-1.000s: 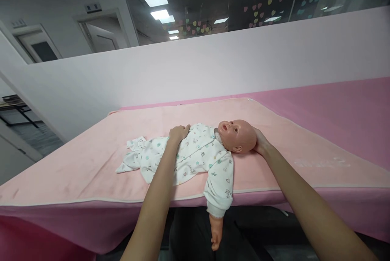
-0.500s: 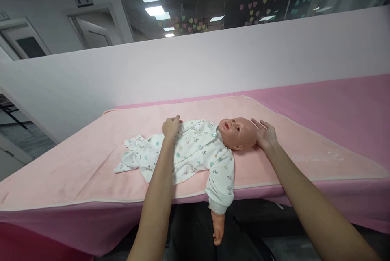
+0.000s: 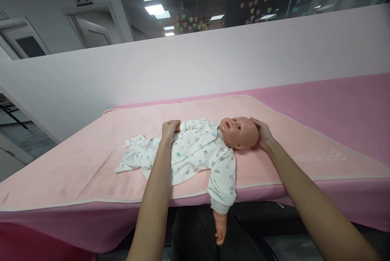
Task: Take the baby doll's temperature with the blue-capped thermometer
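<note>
A baby doll (image 3: 198, 147) lies on its back on a peach blanket (image 3: 100, 179), its head to the right and its legs to the left. It wears a white printed outfit with snaps. My left hand (image 3: 170, 127) is closed round the doll's far hand, at the end of the white sleeve. At the crown of the doll's head (image 3: 243, 133), my right hand (image 3: 262, 134) is cupped, fingers bent against it and partly hidden behind. The doll's near arm (image 3: 221, 226) hangs over the table's front edge.
A pink cloth (image 3: 350, 108) covers the table under the blanket and drapes down in front. Behind it runs a white low wall (image 3: 195, 66) with glass above, where heart stickers show. My dark-clothed legs (image 3: 195, 232) are below the front edge.
My right hand has come in against the doll's head, its fingers bending round the crown. My left fingers have closed over the doll's far hand. The doll has barely shifted.
</note>
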### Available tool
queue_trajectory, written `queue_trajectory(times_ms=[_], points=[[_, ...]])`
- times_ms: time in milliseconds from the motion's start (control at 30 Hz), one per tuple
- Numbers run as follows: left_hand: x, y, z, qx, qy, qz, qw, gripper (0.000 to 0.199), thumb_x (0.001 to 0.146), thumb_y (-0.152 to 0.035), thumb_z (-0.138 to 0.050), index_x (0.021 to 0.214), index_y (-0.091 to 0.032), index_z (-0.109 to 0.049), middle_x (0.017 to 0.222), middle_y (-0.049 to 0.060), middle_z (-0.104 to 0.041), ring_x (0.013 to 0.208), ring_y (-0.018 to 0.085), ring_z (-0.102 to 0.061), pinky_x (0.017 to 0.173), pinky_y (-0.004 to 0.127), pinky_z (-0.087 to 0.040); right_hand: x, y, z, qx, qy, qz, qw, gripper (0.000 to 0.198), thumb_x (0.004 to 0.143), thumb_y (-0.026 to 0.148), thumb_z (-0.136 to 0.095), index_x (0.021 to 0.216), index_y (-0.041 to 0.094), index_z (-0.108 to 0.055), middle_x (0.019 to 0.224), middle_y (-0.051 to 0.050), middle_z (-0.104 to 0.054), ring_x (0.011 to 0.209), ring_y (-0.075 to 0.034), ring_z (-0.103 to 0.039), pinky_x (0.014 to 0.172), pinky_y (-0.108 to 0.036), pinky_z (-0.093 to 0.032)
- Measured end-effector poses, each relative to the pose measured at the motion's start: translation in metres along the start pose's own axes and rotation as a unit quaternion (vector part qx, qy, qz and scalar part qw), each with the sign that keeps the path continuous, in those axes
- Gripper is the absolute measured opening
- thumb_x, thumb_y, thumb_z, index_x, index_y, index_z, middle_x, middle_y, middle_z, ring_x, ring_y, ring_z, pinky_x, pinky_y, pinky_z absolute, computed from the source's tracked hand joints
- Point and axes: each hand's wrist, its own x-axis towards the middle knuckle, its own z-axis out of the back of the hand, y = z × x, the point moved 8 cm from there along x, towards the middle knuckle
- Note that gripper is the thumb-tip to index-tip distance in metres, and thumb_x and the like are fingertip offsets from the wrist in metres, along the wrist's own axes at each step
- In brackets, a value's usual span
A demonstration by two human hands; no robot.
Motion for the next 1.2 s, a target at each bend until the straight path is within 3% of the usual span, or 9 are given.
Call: queue_trajectory(times_ms=[133, 300, 500, 567, 667, 833, 933, 1067, 1200], points=[[-0.002, 0.000, -0.002, -0.072, 0.021, 0.019, 0.997, 0.033, 0.059, -0.033, -0.064, 0.085, -0.012, -0.067, 0.076, 0.008, -0.067, 0.066, 0.017, -0.061, 0.056, 0.026, -0.049, -0.005, -0.008, -0.010, -0.041, 0.032, -0.027, 0.998, 0.043, 0.074, 0.052, -0.047, 0.095, 0.018, -0.065, 0.090, -0.007, -0.069, 0.091, -0.028, -0.061, 0.080, -0.040, -0.047], [-0.004, -0.003, -0.002, -0.134, 0.043, 0.026, 0.990, 0.043, 0.054, -0.025, -0.072, 0.094, -0.011, -0.063, 0.072, 0.006, -0.065, 0.067, 0.015, -0.061, 0.064, 0.027, -0.051, -0.002, -0.005, -0.004, -0.046, 0.002, -0.010, 0.999, 0.040, 0.073, 0.050, -0.049, 0.093, 0.019, -0.065, 0.082, -0.006, -0.070, 0.087, -0.027, -0.062, 0.078, -0.039, -0.047], [-0.007, -0.008, -0.007, -0.251, 0.086, 0.005, 0.964, 0.045, 0.045, -0.018, -0.080, 0.086, -0.011, -0.063, 0.076, 0.004, -0.064, 0.075, 0.013, -0.061, 0.078, 0.028, -0.049, -0.005, -0.010, -0.010, 0.041, 0.032, -0.052, 0.997, 0.033, 0.071, 0.045, -0.054, 0.089, 0.021, -0.066, 0.081, -0.004, -0.071, 0.086, -0.027, -0.062, 0.077, -0.039, -0.048], [-0.009, -0.009, -0.006, -0.216, 0.073, -0.015, 0.974, 0.042, 0.046, -0.023, -0.079, 0.082, -0.011, -0.064, 0.073, 0.003, -0.063, 0.072, 0.013, -0.060, 0.075, 0.027, -0.049, -0.004, -0.012, -0.010, 0.062, 0.032, -0.062, 0.996, 0.030, 0.071, 0.044, -0.055, 0.088, 0.021, -0.066, 0.079, -0.003, -0.071, 0.086, -0.027, -0.062, 0.077, -0.038, -0.048], [-0.014, -0.014, 0.001, -0.053, 0.018, -0.056, 0.997, 0.034, 0.053, -0.039, -0.074, 0.073, -0.013, -0.066, 0.062, 0.001, -0.061, 0.059, 0.012, -0.057, 0.065, 0.026, -0.047, -0.002, -0.013, -0.004, 0.072, 0.008, -0.060, 0.996, 0.026, 0.070, 0.041, -0.056, 0.085, 0.022, -0.066, 0.074, -0.002, -0.070, 0.083, -0.026, -0.063, 0.075, -0.038, -0.049], [-0.023, -0.032, 0.012, 0.173, -0.080, -0.137, 0.972, 0.044, 0.074, -0.051, -0.049, 0.050, -0.016, -0.058, 0.041, 0.000, -0.050, 0.049, 0.013, -0.051, 0.056, 0.025, -0.038, -0.001, -0.014, -0.002, 0.073, 0.006, -0.061, 0.995, 0.025, 0.071, 0.039, -0.056, 0.086, 0.022, -0.066, 0.073, -0.002, -0.070, 0.083, -0.026, -0.063, 0.074, -0.037, -0.049], [-0.024, -0.036, 0.014, 0.216, -0.100, -0.161, 0.958, 0.050, 0.081, -0.048, -0.037, 0.044, -0.018, -0.052, 0.042, 0.003, -0.051, 0.052, 0.015, -0.051, 0.056, 0.026, -0.035, 0.000, -0.015, -0.005, 0.073, 0.020, -0.058, 0.995, 0.027, 0.072, 0.039, -0.055, 0.089, 0.021, -0.066, 0.076, -0.003, -0.070, 0.086, -0.027, -0.062, 0.076, -0.038, -0.049], [-0.019, -0.030, 0.013, 0.232, -0.090, -0.139, 0.958, 0.052, 0.084, -0.045, -0.030, 0.045, -0.019, -0.052, 0.046, 0.006, -0.056, 0.055, 0.018, -0.053, 0.059, 0.027, -0.036, 0.007, -0.019, 0.000, 0.070, 0.019, -0.049, 0.996, 0.032, 0.073, 0.044, -0.053, 0.090, 0.020, -0.065, 0.081, -0.005, -0.070, 0.087, -0.028, -0.062, 0.076, -0.040, -0.049], [-0.016, -0.025, 0.011, 0.238, -0.078, -0.123, 0.960, 0.050, 0.084, -0.046, -0.030, 0.052, -0.018, -0.057, 0.052, 0.007, -0.060, 0.061, 0.019, -0.057, 0.061, 0.027, -0.038, 0.018, -0.011, 0.029, 0.080, -0.097, 0.023, 0.992, 0.031, 0.074, 0.045, -0.051, 0.091, 0.022, -0.062, 0.091, -0.003, -0.068, 0.088, -0.023, -0.062, 0.078, -0.037, -0.049]])
